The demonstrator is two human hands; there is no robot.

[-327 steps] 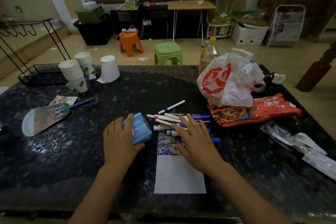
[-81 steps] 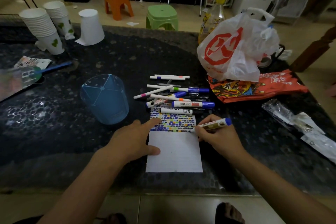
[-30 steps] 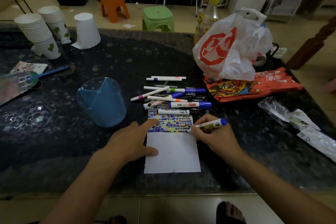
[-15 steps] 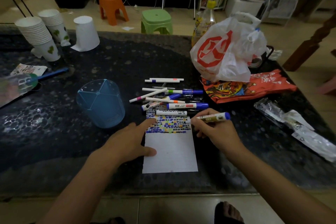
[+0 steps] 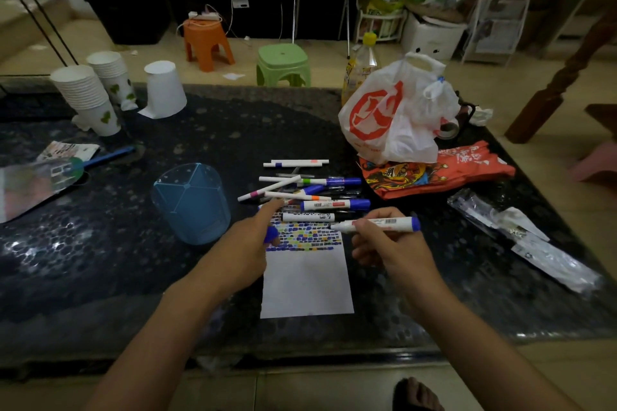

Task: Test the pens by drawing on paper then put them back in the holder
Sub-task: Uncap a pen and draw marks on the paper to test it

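Gripping a marker (image 5: pixel 384 221) sideways in the right hand (image 5: pixel 384 243), tip just over the coloured top band of the paper (image 5: pixel 307 284); pinching what looks like its blue cap (image 5: pixel 271 234) in the left hand (image 5: pixel 247 243), forefinger stretched toward the pile of pens (image 5: pixel 310 190). Probably best to line cap and tip up squarely, press until seated, then stand the marker in the blue holder (image 5: pixel 192 207) just left of the paper. Beyond, on a dark speckled table (image 5: pixel 233 130): a plastic bag (image 5: pixel 394 117), stacked paper cups (image 5: pixel 86 97), and behind, an orange stool (image 5: pixel 207 43) beside a green stool (image 5: pixel 283 63).

No legible text: blurred print on the marker (image 5: pixel 384 223), red packet (image 5: pixel 440 170) and plastic bag (image 5: pixel 390 117).
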